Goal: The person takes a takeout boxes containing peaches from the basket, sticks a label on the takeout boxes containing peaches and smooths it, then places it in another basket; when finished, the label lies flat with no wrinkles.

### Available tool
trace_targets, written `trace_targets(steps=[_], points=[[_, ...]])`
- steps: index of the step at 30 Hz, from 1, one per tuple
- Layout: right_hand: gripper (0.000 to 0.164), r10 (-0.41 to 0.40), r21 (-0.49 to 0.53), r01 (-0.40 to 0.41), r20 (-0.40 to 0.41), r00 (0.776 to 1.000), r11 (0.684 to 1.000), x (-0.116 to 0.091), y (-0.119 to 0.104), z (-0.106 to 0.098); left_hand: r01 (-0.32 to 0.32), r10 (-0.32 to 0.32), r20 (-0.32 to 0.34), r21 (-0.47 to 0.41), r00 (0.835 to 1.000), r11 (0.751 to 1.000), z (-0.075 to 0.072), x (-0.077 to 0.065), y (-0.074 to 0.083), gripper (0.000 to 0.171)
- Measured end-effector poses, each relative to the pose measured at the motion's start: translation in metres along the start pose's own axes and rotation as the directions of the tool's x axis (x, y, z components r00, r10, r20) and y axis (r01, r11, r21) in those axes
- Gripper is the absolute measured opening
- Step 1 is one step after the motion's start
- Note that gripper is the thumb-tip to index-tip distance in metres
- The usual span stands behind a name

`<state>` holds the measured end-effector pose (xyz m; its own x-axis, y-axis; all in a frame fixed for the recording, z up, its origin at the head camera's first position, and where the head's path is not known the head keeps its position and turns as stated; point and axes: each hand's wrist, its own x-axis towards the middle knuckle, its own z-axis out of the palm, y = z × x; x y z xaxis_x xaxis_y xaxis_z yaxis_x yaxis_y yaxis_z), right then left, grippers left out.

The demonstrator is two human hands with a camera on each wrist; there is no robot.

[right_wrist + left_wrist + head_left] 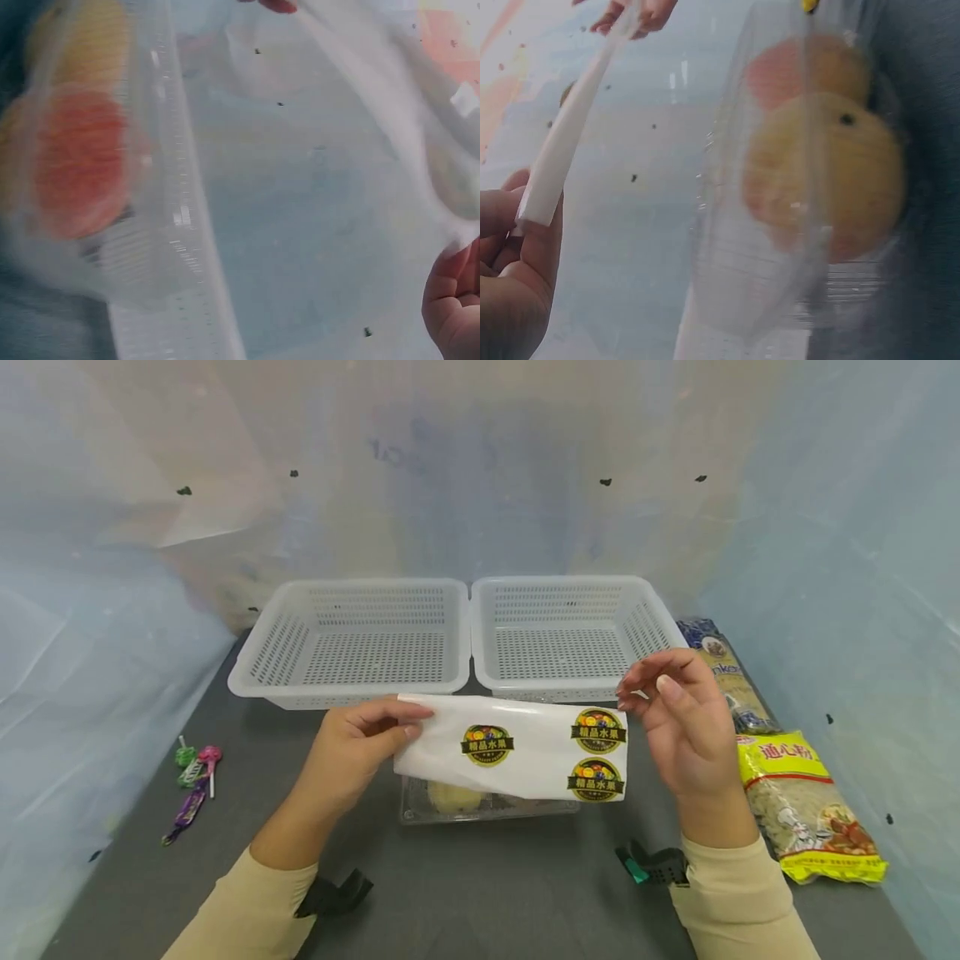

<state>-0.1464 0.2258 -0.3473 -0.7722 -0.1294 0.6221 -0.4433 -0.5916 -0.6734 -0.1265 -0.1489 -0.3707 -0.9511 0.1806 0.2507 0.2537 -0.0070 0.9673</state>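
Observation:
My left hand [352,747] pinches the left end of a white sheet of stickers [536,747] between thumb and fingers. Three round black-and-gold labels with fruit pictures show on the sheet, one left of centre and two at the right end. At the sheet's right edge is my right hand [686,722], palm showing and fingers loosely bent. Its fingertips are by the upper right corner, and its thumb stands apart from them. Below and partly behind the sheet lies a clear plastic fruit box [491,814]; yellow and reddish round fruit [825,172] shows through its blurred wall.
Two white slotted baskets [360,685] [577,683] stand side by side at the back. Wrapped lollipops and candies [192,777] lie at left. At right are a yellow bag of pasta [810,810] and a blue-and-tan package [727,677]. Plastic sheeting walls the grey table.

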Motion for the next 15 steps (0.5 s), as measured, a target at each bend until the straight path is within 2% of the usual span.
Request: trace_targets(steps=[5, 9, 12, 15], points=[[0.022, -0.039, -0.124, 0.042, 0.027, 0.999, 0.991, 0.009, -0.006, 0.010, -0.041, 0.039, -0.066, -0.032, 0.997, 0.999, 0.003, 0.015, 0.003, 0.021], [0.026, -0.029, -0.204, 0.048, 0.098, 0.995, 0.978, 0.014, -0.005, 0.020, -0.076, 0.071, -0.100, -0.046, 0.992, 0.996, 0.007, 0.025, 0.003, 0.024], [0.031, 0.015, -0.318, 0.033, 0.148, 0.989, 0.948, 0.017, -0.001, 0.028, -0.115, 0.109, -0.113, -0.048, 0.988, 0.992, 0.009, 0.030, 0.003, 0.028], [0.036, 0.087, -0.443, 0.003, 0.182, 0.979, 0.896, 0.018, 0.008, 0.032, -0.130, 0.125, -0.100, -0.040, 0.987, 0.991, 0.012, 0.034, 0.000, 0.032]])
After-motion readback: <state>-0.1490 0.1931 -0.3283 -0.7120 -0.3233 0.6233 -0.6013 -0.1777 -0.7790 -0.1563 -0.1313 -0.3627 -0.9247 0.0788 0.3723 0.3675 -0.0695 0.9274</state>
